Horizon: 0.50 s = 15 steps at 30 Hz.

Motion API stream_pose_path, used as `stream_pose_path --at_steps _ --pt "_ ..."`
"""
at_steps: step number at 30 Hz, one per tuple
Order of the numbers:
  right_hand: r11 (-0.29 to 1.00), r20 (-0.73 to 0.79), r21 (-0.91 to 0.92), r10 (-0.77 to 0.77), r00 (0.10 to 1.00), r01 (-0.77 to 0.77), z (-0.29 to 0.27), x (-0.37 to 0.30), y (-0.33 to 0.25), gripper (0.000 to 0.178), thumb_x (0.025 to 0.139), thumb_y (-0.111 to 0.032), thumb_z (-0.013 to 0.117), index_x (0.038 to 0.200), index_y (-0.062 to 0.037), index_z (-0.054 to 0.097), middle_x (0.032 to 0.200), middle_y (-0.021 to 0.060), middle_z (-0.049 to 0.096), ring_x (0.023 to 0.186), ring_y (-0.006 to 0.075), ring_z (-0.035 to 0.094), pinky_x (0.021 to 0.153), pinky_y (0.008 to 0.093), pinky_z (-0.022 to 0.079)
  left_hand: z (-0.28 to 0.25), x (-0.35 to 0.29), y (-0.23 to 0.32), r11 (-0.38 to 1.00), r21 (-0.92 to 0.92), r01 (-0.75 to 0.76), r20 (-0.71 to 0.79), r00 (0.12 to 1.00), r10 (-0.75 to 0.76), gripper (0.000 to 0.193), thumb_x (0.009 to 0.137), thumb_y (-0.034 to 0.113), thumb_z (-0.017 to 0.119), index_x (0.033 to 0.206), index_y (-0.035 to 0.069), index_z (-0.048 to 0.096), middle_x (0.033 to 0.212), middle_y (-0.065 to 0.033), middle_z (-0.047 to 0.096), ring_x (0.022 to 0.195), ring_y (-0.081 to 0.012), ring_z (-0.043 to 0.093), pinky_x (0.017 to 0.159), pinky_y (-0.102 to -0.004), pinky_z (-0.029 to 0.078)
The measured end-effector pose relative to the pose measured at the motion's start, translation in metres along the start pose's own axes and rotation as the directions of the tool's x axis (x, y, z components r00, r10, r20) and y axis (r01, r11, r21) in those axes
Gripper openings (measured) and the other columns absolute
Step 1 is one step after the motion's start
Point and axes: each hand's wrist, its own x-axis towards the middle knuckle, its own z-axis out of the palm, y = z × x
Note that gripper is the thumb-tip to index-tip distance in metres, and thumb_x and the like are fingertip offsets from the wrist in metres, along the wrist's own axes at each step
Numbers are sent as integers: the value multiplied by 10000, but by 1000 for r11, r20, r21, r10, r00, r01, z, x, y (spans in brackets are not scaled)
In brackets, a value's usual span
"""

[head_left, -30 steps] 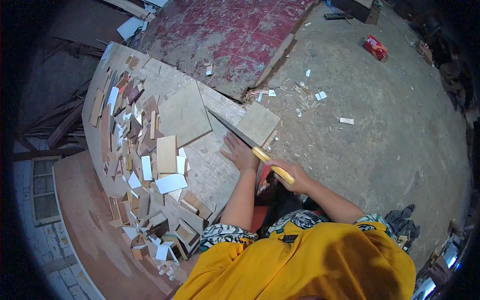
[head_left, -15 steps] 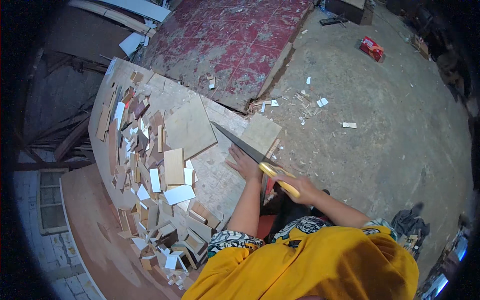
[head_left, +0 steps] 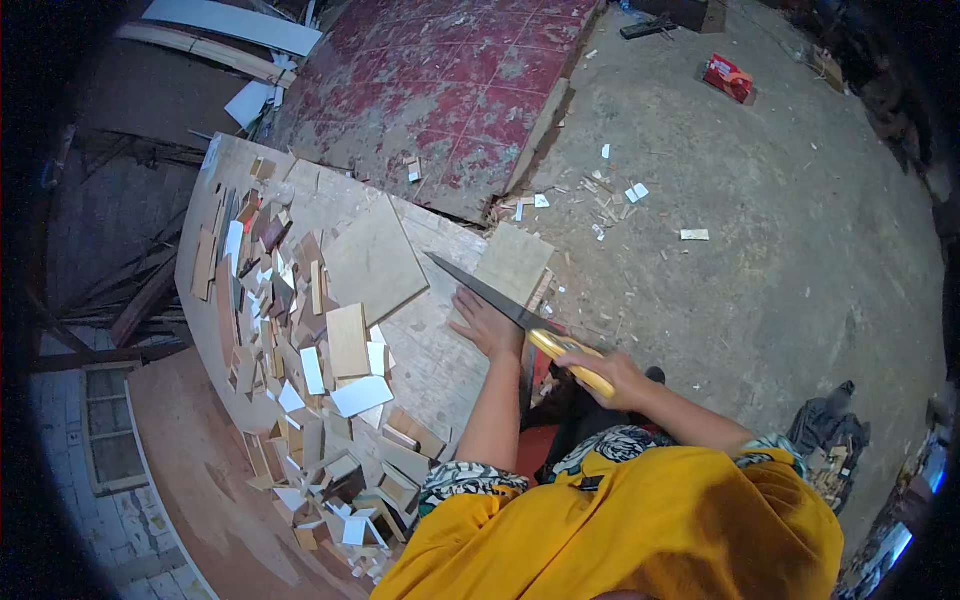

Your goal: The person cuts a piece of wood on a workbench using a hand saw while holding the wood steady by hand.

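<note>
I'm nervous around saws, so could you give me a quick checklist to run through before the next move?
1. Grip: ok. The right hand is closed around the yellow handle.
2. Fingers clear of the blade: not ok, I'd say. The bare left hand lies spread right beside it.
3. Teeth on the small board: cannot tell. The blade lines up along its near edge, but contact isn't clear.
4. Small board held firm: cannot tell. No clamp shows.
5. Scraps out of the blade's way: ok. The pile sits well to the left.
</note>
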Motion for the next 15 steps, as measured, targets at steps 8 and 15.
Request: stream_pose_path --at_steps 8,15 --pt "997 82 -64 43 996 -37 7 54 7 618 771 -85 676 1325 -318 527 1051 154 684 862 396 667 709 469 540 8 -8 -7 1000 1 -30 -11 999 30 733 932 419 456 1529 39 266 1615 -159 199 1512 -311 126 1156 -650 82" --pt "996 34 -55 -62 997 64 4 0 13 635 782 -114 683 1343 -359 516 1127 131 687 890 370 679 718 439 557 19 4 -9 1000 -12 -6 21 1000 7 772 911 453 495 1521 31 281 1620 -171 150 1517 -316 87 1151 -661 86"
